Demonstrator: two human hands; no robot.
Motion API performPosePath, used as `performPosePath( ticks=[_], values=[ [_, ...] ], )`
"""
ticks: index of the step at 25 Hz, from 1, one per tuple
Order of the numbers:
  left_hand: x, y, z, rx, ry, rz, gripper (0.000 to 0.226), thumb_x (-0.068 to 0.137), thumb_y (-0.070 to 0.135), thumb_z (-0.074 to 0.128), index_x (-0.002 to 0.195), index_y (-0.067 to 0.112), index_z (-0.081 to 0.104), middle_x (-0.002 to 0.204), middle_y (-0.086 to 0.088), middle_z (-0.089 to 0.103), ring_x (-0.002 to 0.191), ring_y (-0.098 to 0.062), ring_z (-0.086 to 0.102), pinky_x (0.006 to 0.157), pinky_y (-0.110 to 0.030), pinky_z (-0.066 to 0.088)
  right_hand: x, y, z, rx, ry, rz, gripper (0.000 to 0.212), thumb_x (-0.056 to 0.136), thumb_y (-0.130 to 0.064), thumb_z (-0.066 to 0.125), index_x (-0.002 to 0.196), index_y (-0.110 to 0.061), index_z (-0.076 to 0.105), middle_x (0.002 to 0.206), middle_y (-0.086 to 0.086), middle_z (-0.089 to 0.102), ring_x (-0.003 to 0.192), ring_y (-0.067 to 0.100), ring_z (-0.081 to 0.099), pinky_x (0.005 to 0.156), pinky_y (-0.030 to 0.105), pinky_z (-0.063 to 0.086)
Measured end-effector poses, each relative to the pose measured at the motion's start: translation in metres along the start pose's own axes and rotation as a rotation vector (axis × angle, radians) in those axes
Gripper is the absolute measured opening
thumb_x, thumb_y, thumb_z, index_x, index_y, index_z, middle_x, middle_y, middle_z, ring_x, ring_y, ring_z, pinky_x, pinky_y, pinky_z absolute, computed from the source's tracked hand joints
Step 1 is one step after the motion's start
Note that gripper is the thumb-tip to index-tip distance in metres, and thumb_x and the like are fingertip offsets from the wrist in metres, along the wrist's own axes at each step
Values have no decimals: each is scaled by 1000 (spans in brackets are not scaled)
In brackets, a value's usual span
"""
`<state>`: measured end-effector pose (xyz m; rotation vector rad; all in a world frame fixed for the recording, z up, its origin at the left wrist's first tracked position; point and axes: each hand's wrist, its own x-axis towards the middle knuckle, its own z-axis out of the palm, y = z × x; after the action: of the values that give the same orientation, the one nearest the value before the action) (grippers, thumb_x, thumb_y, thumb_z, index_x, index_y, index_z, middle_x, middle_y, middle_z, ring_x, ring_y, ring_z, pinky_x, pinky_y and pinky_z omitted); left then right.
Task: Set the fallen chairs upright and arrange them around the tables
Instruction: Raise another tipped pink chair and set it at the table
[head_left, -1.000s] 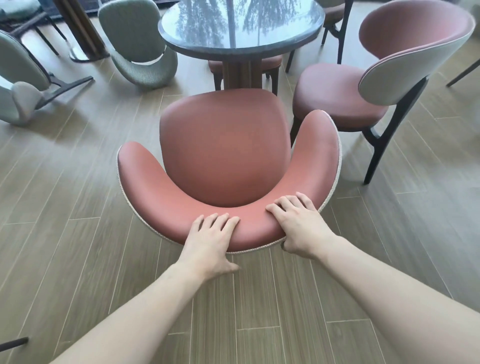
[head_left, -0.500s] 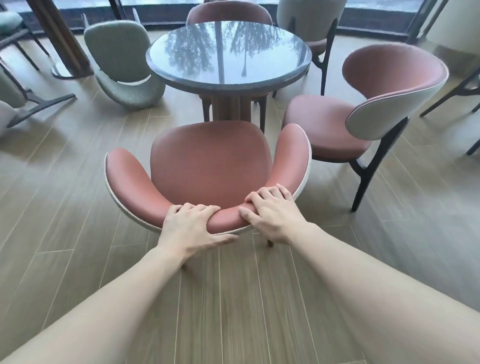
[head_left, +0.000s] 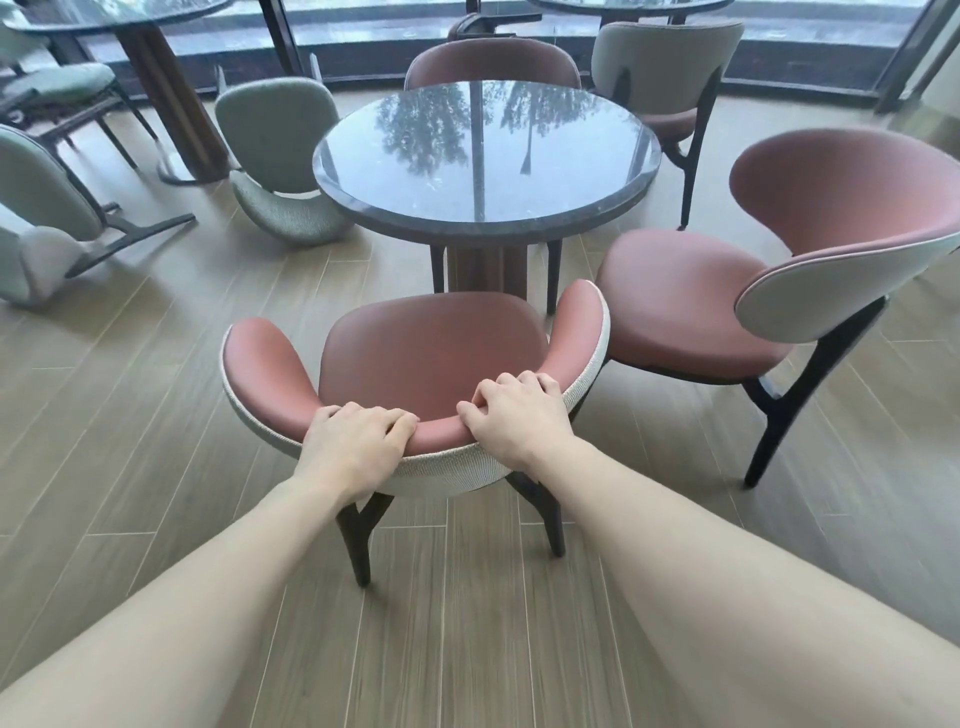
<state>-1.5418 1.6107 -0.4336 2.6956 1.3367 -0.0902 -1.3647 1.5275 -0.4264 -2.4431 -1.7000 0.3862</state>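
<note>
The pink chair (head_left: 431, 358) now sits farther from the camera and closer under the round table (head_left: 485, 156), its rear legs showing. Left hand (head_left: 353, 447) and right hand (head_left: 514, 421) curl over its backrest top, gripping it.

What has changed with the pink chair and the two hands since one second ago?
The pink chair was pushed toward the round table, its seat front now near the pedestal. The left hand and right hand, lying flat on the backrest before, now curl over its top edge. The fallen green chair stayed on the floor.
</note>
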Motion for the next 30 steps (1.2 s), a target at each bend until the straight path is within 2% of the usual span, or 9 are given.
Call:
performPosePath(
  ticks=[5,8,11,13,17,19,22,26,30],
  values=[
    [8,-1,-2,-5,90,-43,55,88,49,17,104,46,69,99,17,72,101,-14,56,84,-34,27,7,-5,7,-50,153,14,41,91,-45,32,100,-19,62,105,3,64,111,28,49,103,43,23],
    [29,-9,-13,-118,-71,-101,47,85,49,24,88,40,70,88,13,71,94,-16,59,77,-34,35,26,-3,-8,-35,-6,28,34,87,-44,38,93,-21,62,101,1,65,106,26,52,95,44,28],
    [64,-28,-29,-116,-230,-192,27,85,41,41,81,34,66,93,8,70,92,-20,61,76,-33,44,54,14,-29,11,-54,104,23,84,-33,49,97,-20,62,107,3,63,108,28,55,88,42,34],
    [85,-53,-41,62,-267,-208,17,87,40,48,92,37,64,108,7,67,105,-20,56,89,-36,40,67,31,-31,-125,26,163,29,82,-32,55,108,-20,58,120,6,52,115,29,46,92,42,34],
    [110,-123,-58,285,-242,-429,36,88,44,54,122,34,58,145,0,43,137,-30,33,113,-48,26,100,63,-43,-160,39,478,73,74,-38,74,133,-19,36,145,14,23,133,35,27,99,49,35],
    [117,-146,-59,180,-244,-555,41,87,44,57,126,35,51,146,-4,38,135,-36,34,107,-53,31,120,73,-49,10,-34,657,95,73,-37,80,144,-19,21,147,16,18,130,38,33,94,51,42],
    [135,-153,-50,-5,-279,-637,62,86,48,63,140,31,37,144,-12,35,123,-41,51,94,-47,41,136,81,-42,37,-62,745,119,70,-42,83,154,-20,3,134,19,35,112,37,56,78,41,49],
    [157,-155,-33,26,-230,-738,94,80,61,69,150,22,21,141,-24,38,117,-46,56,88,-47,46,143,90,-31,-33,10,768,117,68,-47,82,152,-23,5,119,16,45,93,32,65,64,34,41],
    [174,-185,-16,-44,-178,-787,107,64,65,78,149,23,29,133,-24,55,115,-47,57,87,-47,49,153,106,-32,102,30,834,93,69,-55,78,136,-14,29,118,17,59,104,37,63,67,36,41]
  ],
)
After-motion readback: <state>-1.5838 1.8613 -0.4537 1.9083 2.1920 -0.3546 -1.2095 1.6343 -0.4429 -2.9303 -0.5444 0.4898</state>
